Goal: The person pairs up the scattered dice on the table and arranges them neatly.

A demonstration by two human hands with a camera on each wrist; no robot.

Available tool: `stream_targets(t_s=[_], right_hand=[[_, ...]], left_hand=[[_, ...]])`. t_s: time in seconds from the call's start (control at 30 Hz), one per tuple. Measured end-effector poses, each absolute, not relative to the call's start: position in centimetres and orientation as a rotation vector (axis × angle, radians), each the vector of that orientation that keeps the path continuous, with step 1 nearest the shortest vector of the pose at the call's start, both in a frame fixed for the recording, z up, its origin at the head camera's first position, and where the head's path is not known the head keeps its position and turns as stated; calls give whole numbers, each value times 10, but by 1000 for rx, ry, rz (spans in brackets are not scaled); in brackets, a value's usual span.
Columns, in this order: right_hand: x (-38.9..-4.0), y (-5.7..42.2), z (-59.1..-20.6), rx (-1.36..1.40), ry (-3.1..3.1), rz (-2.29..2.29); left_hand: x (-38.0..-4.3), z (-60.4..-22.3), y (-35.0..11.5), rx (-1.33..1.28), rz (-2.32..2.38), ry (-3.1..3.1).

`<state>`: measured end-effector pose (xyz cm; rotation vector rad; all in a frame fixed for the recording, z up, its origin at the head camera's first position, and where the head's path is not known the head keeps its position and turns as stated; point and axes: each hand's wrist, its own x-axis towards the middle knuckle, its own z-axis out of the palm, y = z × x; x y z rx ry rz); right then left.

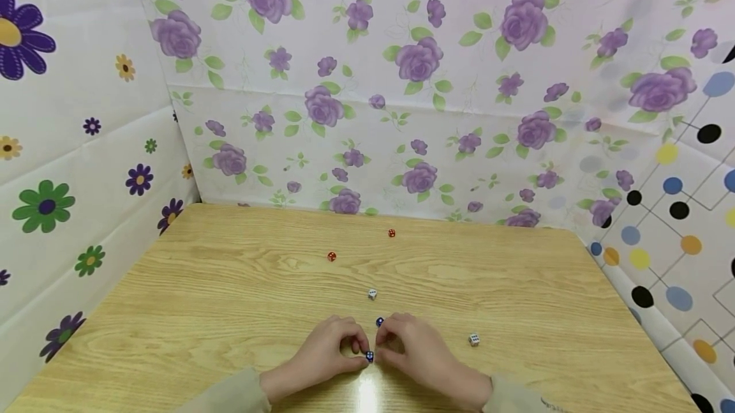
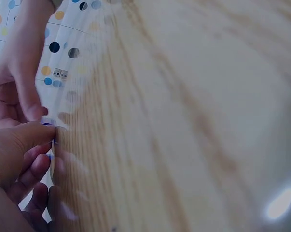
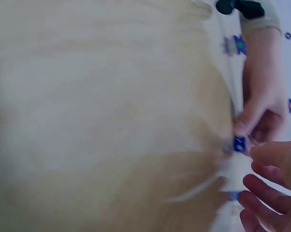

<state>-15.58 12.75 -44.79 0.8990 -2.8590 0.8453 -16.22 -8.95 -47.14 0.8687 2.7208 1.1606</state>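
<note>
My left hand pinches a blue die with white pips between thumb and forefinger, low over the near part of the table. The same blue die shows at the left fingertips in the right wrist view. Facing it from the right is my right hand, its fingers loosely bent and holding nothing, the thumb tip just beside that die. A second blue die lies beyond the right forefinger, partly covered by it. Farther out sits a white die, and another white die lies to the right of my right hand.
Two red dice lie toward the back of the wooden table: one red die left of centre, the other red die nearer the far edge. A flowered cloth hangs behind, with patterned cloths along both sides.
</note>
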Motion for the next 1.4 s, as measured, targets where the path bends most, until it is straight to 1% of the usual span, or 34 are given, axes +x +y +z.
stream_targets(t_s=[0.23,0.47,0.97,1.4], right_hand=[[-174,132,-437,790,-2778,882],[-185,134,-445,795,-2795,956],[-193,135,-460,765,-2857,1074],[-195,136,-464,768,-2844,1099]], left_hand=[[-164,-468,-90,872,1141,2707],[-164,-465,-90,868,1126,2675],[-163,-465,-90,866,1130,2692],[-163,-466,-90,859,1124,2691]])
